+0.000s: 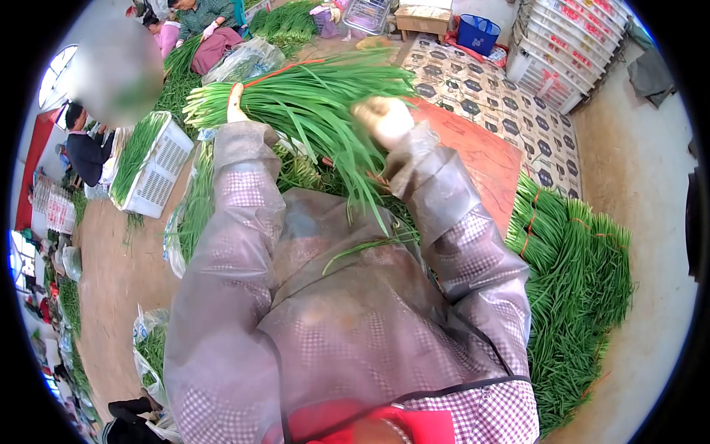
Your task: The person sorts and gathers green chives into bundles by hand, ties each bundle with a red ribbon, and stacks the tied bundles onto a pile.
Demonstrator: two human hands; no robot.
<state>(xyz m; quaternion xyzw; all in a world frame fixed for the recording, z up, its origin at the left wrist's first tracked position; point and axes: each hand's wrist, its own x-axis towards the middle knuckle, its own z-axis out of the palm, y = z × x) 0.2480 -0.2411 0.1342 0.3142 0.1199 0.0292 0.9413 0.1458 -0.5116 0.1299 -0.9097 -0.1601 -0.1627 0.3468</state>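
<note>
A large bundle of long green stalks [310, 85] lies across the space in front of my body, its pale ends to the left and its leaves hanging down to the right. An orange-red band [285, 72] runs over it near the left end. My left hand [236, 105] grips the bundle close to the pale ends, thumb up along the stalks. At the leafy right part is my right hand [384, 118], curled and blurred by motion; what it holds, if anything, cannot be made out.
A red board [473, 155] lies beyond my right arm. Banded green bundles [569, 274] are piled at the right. White crates [562, 59] stand stacked at the upper right, a blue basket [478, 34] beside them. A filled white crate [159, 166] and several people are at the left.
</note>
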